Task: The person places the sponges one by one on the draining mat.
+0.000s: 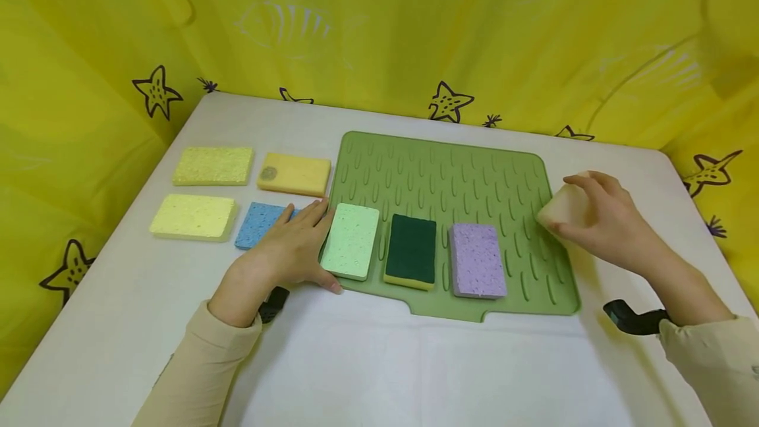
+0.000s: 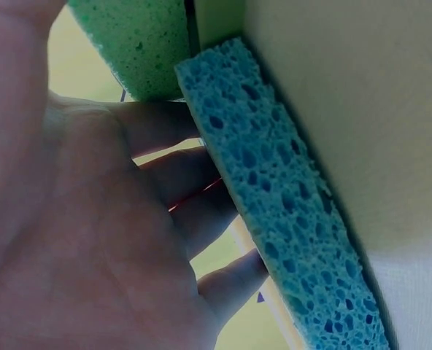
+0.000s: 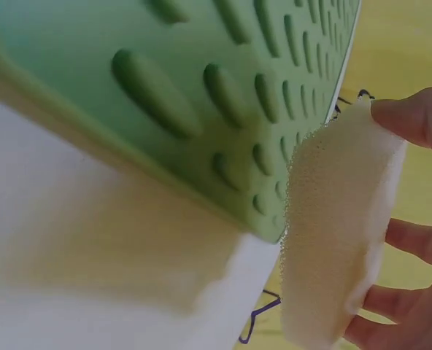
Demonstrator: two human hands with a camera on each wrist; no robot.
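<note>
My left hand [image 1: 290,249] lies with fingers extended over the right part of a blue sponge [image 1: 256,223], close beside a mint-green sponge [image 1: 351,242]. In the left wrist view the fingers reach to the edge of the blue sponge [image 2: 274,204], and their tips are hidden behind it. At the mat's right edge, my right hand [image 1: 613,223] grips a cream-coloured sponge [image 1: 563,207] between thumb and fingers. The right wrist view shows this porous cream sponge [image 3: 336,233] tilted beside the green ridged mat [image 3: 77,87].
Along the front of the green mat [image 1: 439,180], the mint sponge, a dark-green-topped scouring sponge [image 1: 411,250] and a lavender sponge [image 1: 477,260] form a row. Left of the mat lie a speckled yellow sponge [image 1: 213,165], an orange-yellow sponge [image 1: 296,173] and a pale yellow sponge [image 1: 193,216].
</note>
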